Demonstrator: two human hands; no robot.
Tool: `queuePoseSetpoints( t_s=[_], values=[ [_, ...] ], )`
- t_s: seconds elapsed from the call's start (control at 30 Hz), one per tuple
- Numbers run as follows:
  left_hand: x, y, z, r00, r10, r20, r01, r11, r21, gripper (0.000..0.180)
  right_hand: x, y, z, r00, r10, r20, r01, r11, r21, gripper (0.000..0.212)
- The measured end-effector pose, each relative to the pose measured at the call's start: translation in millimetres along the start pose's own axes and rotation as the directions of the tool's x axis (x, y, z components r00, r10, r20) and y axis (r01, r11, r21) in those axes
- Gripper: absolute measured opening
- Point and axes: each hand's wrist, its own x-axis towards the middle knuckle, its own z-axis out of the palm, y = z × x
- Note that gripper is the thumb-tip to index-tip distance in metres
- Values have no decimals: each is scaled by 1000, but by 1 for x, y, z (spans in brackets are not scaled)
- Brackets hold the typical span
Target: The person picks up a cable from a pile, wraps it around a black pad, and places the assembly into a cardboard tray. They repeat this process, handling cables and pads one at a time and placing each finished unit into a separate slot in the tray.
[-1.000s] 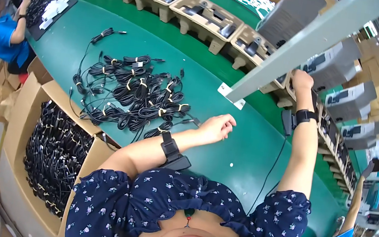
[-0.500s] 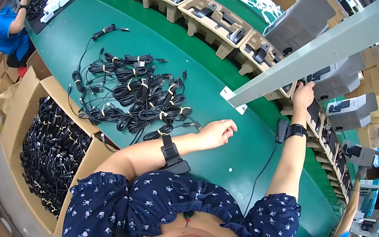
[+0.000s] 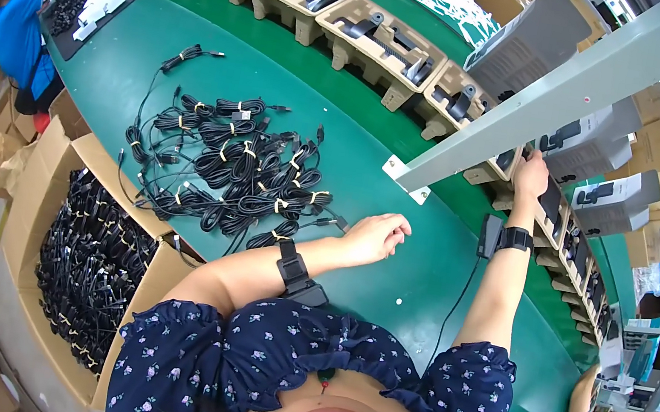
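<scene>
My left hand [image 3: 377, 238] rests low over the green table [image 3: 372, 161], its fingers loosely curled and nothing visible in them. Just left of it lies a heap of black cables [image 3: 242, 162], coiled and tied with pale bands. My right hand [image 3: 530, 177] reaches out to the row of brown moulded trays, at the tray [image 3: 491, 169] beside the metal post. Its fingers are bent at that tray's far side, and whatever they grip is mostly hidden. Black curved parts [image 3: 460, 102] lie in the neighbouring tray.
A slanted metal post [image 3: 536, 101] is bolted to the table between my hands and the far trays. An open carton [image 3: 33, 202] full of cables stands at left. Grey boxes [image 3: 616, 199] line the right. Co-workers in blue [image 3: 15, 40] work at both ends.
The trays have shifted slightly to the right, and my right hand has drawn a little nearer. The left co-worker's arm now stretches to the far trays; the right co-worker's arm has lowered.
</scene>
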Motion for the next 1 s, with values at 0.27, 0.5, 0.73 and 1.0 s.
queuePoseSetpoints(
  t_s=[0.27,0.5,0.73,1.0],
  values=[
    [-6,-1,0,1000,-11,-29,11,1000,10,12,-22,0,-9,977,-190,-94,162,954,-252,23],
    [3,-5,3,999,-37,16,39,995,-87,12,-28,22,-1,964,-184,-191,170,981,-89,28],
    [9,-18,-8,996,-82,16,84,979,-186,13,-92,38,-36,936,-172,-306,222,965,138,40],
    [15,-23,-10,994,-50,101,62,991,-115,17,-204,215,-109,935,327,141,-338,939,68,52]
  ],
)
